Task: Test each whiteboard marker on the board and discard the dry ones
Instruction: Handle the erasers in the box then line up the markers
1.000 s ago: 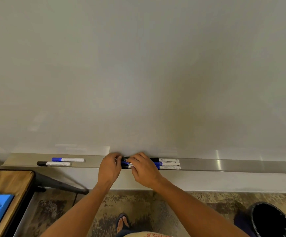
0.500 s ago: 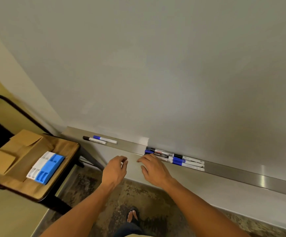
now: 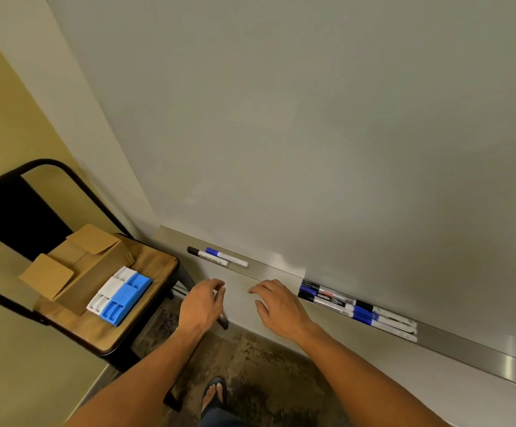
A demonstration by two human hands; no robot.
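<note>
Hands, left (image 3: 202, 303) and right (image 3: 278, 306), fingers loosely spread, empty, just below tray edge (image 3: 269, 274).

My left hand (image 3: 202, 303) and right hand (image 3: 278, 306) hang empty, fingers loosely curled, just below the tray (image 3: 481, 352) under the whiteboard (image 3: 312, 118). On the tray to my right lies a cluster of markers (image 3: 355, 308), black and blue caps, side by side. Further left on the tray lie a black-capped marker (image 3: 207, 255) and a blue-capped marker (image 3: 227, 257), touching. On the chair (image 3: 145, 272) at my left sit a cardboard box (image 3: 74, 263) and a blue-and-white holder (image 3: 119, 295). My sandalled foot (image 3: 215, 392) shows on the carpet (image 3: 266, 380).
</note>
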